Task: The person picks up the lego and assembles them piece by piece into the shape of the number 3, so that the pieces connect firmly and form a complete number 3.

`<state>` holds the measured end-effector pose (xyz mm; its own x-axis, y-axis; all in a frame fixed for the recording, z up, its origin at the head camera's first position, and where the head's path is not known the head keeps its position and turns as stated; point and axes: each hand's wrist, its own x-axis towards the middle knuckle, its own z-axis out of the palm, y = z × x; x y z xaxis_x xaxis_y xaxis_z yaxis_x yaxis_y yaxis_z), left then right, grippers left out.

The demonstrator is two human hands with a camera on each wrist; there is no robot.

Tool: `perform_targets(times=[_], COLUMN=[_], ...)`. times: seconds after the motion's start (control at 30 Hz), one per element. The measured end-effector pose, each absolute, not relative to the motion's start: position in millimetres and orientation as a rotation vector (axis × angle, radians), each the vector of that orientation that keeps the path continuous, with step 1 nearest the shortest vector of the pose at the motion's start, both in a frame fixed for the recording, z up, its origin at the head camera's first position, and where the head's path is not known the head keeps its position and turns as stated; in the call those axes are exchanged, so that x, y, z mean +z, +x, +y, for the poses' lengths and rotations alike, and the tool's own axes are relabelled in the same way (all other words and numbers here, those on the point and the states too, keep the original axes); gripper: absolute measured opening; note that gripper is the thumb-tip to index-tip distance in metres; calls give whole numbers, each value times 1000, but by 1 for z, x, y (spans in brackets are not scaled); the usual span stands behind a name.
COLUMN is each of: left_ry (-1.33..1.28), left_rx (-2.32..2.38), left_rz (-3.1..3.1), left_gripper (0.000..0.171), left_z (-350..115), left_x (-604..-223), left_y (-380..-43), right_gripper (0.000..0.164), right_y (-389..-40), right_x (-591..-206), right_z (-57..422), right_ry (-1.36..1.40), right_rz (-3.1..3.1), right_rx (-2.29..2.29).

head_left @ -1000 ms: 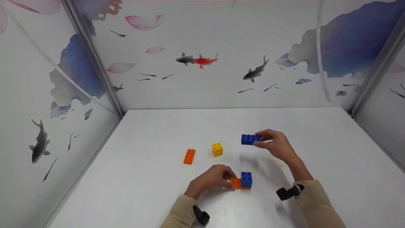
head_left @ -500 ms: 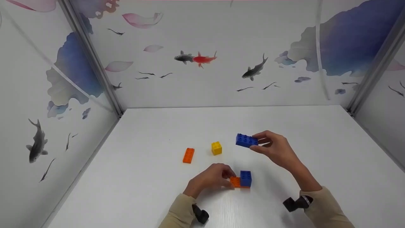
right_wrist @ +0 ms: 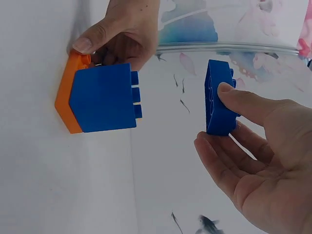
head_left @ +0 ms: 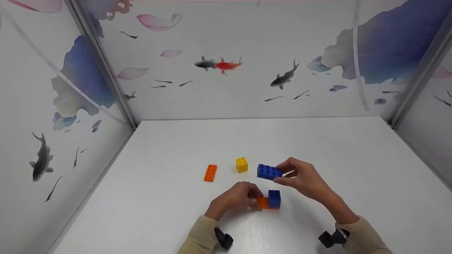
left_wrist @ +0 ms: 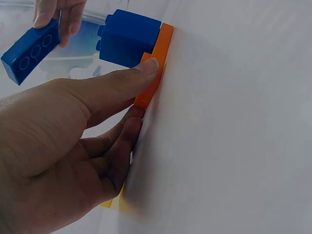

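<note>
My left hand (head_left: 236,196) pinches the left end of an orange building plate (head_left: 262,202) lying on the table, its thumb (left_wrist: 141,68) along the near edge. A tall blue block (head_left: 274,199) stands on the plate's right end, studs up. My right hand (head_left: 304,176) holds a longer, flatter blue brick (head_left: 268,171) by its right end between thumb and fingers. That brick is raised above the table, just beyond the plate, with its studs up. In the right wrist view its hollow underside faces the studs of the blue block (right_wrist: 103,98), with a gap between.
A small yellow brick (head_left: 242,165) stands on the white table (head_left: 169,148) beyond my left hand. To its left lies another orange plate (head_left: 210,173). White walls (head_left: 240,95) with painted fish enclose the table at the back and sides.
My right hand has brought the blue brick leftward and closer to me, toward the orange plate. The left hand keeps its hold on the plate without moving.
</note>
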<state>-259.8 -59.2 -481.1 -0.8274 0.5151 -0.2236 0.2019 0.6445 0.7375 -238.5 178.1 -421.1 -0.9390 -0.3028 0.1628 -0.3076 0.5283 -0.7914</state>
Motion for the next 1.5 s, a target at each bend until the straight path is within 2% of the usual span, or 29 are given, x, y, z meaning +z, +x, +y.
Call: perform_targets(times=[0.53,1.0,1.5], left_ry=[583,532,588], left_rx=[1027,1030,1036], left_rz=[2469,2455,2469], left_gripper=[29,31,26], left_z=[-58,-57,-59], left_x=[-481,-481,-481], left_y=[-259,-259,-259], right_gripper=[38,36,34], right_y=[-242,-244,-244], right_x=[-443,-447,-448], right_z=[184,185,188], right_ry=[647,724,771], right_rz=[-2903,-2945,-2929], right_rx=[1404,1438,1513])
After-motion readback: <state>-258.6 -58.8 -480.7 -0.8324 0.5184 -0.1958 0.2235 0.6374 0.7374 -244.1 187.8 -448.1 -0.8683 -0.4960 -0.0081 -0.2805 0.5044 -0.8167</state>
